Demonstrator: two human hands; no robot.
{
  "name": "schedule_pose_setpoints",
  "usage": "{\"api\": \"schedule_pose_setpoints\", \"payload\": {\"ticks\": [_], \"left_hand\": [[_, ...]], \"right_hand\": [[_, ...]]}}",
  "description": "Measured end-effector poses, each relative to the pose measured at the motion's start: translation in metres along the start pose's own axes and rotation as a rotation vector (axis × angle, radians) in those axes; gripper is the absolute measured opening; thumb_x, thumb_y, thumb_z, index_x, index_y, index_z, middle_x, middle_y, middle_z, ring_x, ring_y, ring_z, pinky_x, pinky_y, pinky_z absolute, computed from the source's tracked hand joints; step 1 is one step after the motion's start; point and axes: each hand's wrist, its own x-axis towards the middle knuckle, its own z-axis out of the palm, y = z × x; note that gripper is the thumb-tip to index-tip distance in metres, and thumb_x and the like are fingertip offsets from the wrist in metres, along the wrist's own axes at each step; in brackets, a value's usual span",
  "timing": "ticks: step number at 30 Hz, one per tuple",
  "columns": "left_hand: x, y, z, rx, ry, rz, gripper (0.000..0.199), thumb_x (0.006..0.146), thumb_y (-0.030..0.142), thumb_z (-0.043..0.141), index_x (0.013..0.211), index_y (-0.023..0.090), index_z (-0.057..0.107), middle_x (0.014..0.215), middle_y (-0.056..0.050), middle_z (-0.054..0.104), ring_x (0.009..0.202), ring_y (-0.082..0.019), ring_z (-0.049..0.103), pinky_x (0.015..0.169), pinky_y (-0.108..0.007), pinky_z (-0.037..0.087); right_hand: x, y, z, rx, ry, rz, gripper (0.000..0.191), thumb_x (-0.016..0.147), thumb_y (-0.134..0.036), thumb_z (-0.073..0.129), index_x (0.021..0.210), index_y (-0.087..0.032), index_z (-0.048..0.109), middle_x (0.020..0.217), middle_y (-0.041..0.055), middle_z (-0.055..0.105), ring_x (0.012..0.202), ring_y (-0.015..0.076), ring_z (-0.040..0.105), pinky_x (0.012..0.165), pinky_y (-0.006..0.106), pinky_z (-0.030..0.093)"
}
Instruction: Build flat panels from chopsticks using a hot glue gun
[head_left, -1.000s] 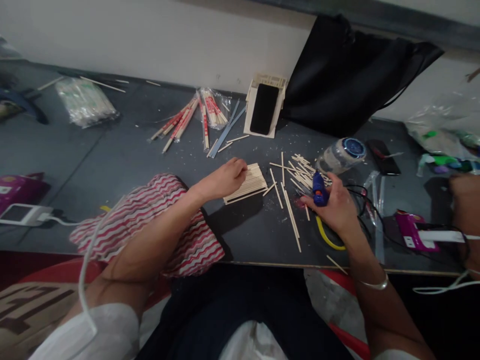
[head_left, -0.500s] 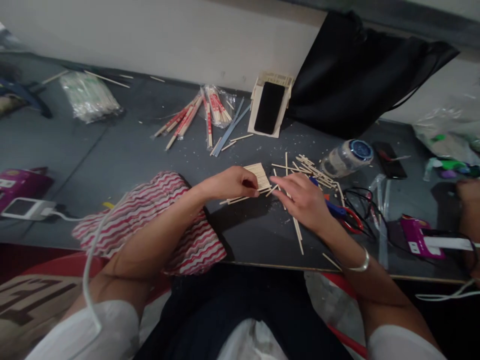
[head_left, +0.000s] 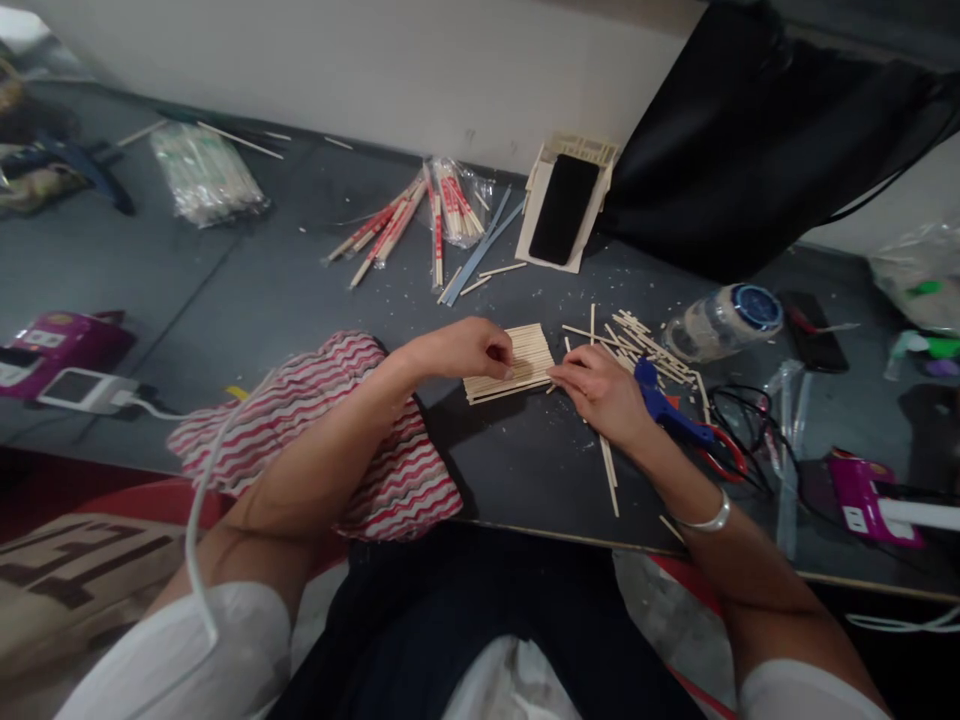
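A flat panel of thin wooden sticks (head_left: 531, 345), laid side by side, rests on the dark table before me. My left hand (head_left: 474, 348) is over its left part, thumb and fingers curled in a pinch with the tips low over the sticks. What lies between them, if anything, is hidden. At the panel's right edge, my right hand (head_left: 600, 388) has thumb and fingers pressed together against the stick ends near the lower corner; whatever they pinch is too small to make out. Loose wooden sticks (head_left: 637, 345) lie scattered just beyond that hand.
Blue glue gun (head_left: 660, 400), black cables and a clear jar (head_left: 724, 322) stand to the right. Behind are a propped phone (head_left: 564, 210), wrapped chopsticks (head_left: 390, 230) and a black bag (head_left: 720, 150). A striped cloth (head_left: 322, 440) lies under my left forearm, crossed by a white cable.
My right hand's fingers have closed from apart to a pinch at the panel's edge. The left hand has lifted slightly, baring more of the panel. The whole view has shifted.
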Motion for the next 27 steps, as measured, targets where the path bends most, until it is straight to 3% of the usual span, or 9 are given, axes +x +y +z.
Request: {"api": "schedule_pose_setpoints", "payload": {"ticks": [11, 27], "left_hand": [[0.003, 0.003, 0.008, -0.057, -0.065, 0.048, 0.011, 0.069, 0.028, 0.070, 0.070, 0.018, 0.069, 0.064, 0.005, 0.063, 0.062, -0.011, 0.054, 0.063, -0.023, 0.038], [0.003, 0.005, 0.012, 0.012, -0.074, 0.059, 0.003, 0.068, 0.020, 0.068, 0.068, 0.018, 0.067, 0.060, 0.006, 0.060, 0.061, -0.011, 0.052, 0.063, -0.023, 0.034]], "right_hand": [[-0.002, 0.000, 0.005, -0.128, -0.014, -0.035, 0.026, 0.100, -0.022, 0.053, 0.091, -0.025, 0.077, 0.089, 0.0076, 0.068, 0.087, 0.0221, 0.057, 0.072, 0.032, 0.046], [-0.002, 0.002, 0.008, -0.079, -0.009, -0.001, 0.020, 0.100, -0.023, 0.056, 0.092, -0.022, 0.074, 0.088, 0.0080, 0.071, 0.087, 0.0237, 0.061, 0.077, 0.034, 0.048]]}}
